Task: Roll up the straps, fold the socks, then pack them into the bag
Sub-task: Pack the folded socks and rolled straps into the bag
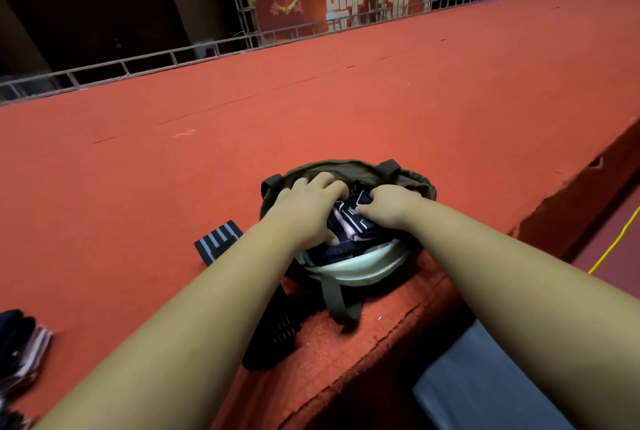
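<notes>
Navy with pale pink and white bands, the folded socks (349, 221) sit in the mouth of the olive-green bag (360, 166), which stands open on the red carpet (311, 100) close to the platform's front edge. The left hand (304, 204) curls over the bundle from the left with its thumb tucked beneath. The right hand (391, 208) pinches it from the right with the thumb on top. Both hands hold the socks, and neither is spread wide.

The chief risk appears to be the bag itself. Its cloth walls are soft and slumped, so a hard downward push could fold the near wall in or shove the bag toward the drop, where its carry handle (341, 301) already lies near the edge. Letting go unevenly could let the bundle spring open, and it would then take more room than the bag can spare.

The striped strap (218, 242) lies just left of the bag and a second dark strap (273, 336) lies under the left forearm. A careless sweep of that arm might drag either one out of shape or off the carpet. A stack of socks (24, 343) waits well apart at the far left.

The held socks look thick and springy and bunch up rather than lie flat. The bag's pale inner rim shows beneath them, so they are judged to be only partly down
</notes>
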Tool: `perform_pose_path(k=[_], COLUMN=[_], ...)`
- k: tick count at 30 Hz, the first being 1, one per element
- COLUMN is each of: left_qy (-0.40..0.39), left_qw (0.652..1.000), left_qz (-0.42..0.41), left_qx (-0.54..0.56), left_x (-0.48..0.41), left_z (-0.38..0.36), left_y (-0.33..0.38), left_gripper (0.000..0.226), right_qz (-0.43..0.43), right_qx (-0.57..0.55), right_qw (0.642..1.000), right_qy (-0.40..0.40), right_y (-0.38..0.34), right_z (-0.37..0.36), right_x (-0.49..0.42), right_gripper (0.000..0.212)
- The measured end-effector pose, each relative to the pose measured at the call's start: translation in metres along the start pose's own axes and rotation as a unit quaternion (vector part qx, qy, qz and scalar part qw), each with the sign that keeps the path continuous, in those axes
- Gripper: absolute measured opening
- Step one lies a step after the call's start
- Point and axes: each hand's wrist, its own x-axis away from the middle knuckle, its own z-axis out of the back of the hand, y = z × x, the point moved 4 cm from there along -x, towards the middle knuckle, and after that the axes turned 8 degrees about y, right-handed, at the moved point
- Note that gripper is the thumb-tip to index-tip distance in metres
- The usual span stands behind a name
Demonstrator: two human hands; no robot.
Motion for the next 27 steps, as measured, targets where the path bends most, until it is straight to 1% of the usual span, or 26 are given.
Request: perform_pose_path(k=[3, 6, 8, 10, 12, 14, 16, 18, 20, 21, 22, 24, 25, 27], left_qy=[-0.017, -0.035, -0.036, -0.031, -0.031, -0.041, -0.058, -0.074, -0.09, -0.095, -0.097, -0.104, -0.111, -0.133], left_qw=[1.0, 0.999, 0.999, 0.999, 0.999, 0.998, 0.996, 0.994, 0.993, 0.992, 0.991, 0.99, 0.99, 0.987], left_qz=[-0.012, -0.005, -0.007, -0.016, -0.031, -0.052, -0.067, -0.071, -0.071, -0.074, -0.076, -0.076, -0.07, -0.056], left_qx=[-0.001, 0.024, 0.023, 0.017, 0.013, 0.007, -0.008, -0.024, -0.035, -0.041, -0.047, -0.052, -0.054, -0.07], left_x=[0.003, 0.005, 0.006, 0.008, 0.01, 0.012, 0.013, 0.012, 0.009, 0.007, 0.005, 0.0, -0.002, -0.006], left_z=[-0.003, -0.005, -0.004, -0.003, -0.004, -0.005, -0.005, -0.003, -0.001, -0.001, -0.001, -0.001, -0.001, -0.003], left_y=[-0.001, -0.003, -0.002, 0.001, 0.004, 0.007, 0.011, 0.016, 0.019, 0.02, 0.021, 0.022, 0.022, 0.022], left_gripper=[0.063, 0.056, 0.062, 0.075, 0.084, 0.084, 0.08, 0.074, 0.072, 0.071, 0.07, 0.068, 0.07, 0.076], right_qz=[-0.013, -0.017, -0.005, 0.007, 0.014, 0.01, 0.004, 0.024, 0.044, 0.046, 0.047, 0.046, 0.048, 0.06], right_qx=[0.001, -0.019, -0.043, -0.055, -0.05, -0.038, -0.029, 0.001, 0.021, 0.029, 0.04, 0.067, 0.08, 0.096], right_qw=[1.0, 1.0, 0.999, 0.998, 0.998, 0.999, 1.0, 0.999, 0.994, 0.989, 0.985, 0.982, 0.981, 0.977], right_qy=[0.018, 0.015, -0.006, -0.026, -0.022, -0.006, 0.01, 0.03, 0.1, 0.136, 0.161, 0.172, 0.172, 0.183], right_y=[0.001, 0.008, 0.008, 0.008, 0.01, 0.013, 0.015, 0.014, 0.017, 0.02, 0.024, 0.03, 0.029, 0.021], right_z=[0.002, 0.008, 0.011, 0.01, 0.006, 0.001, 0.0, 0.007, 0.024, 0.035, 0.046, 0.066, 0.074, 0.089], right_x=[0.003, 0.001, 0.002, 0.003, 0.005, 0.007, 0.01, 0.016, 0.018, 0.019, 0.019, 0.02, 0.021, 0.025], right_gripper=[0.049, 0.045, 0.039, 0.035, 0.038, 0.047, 0.055, 0.049, 0.034, 0.033, 0.041, 0.06, 0.066, 0.07])
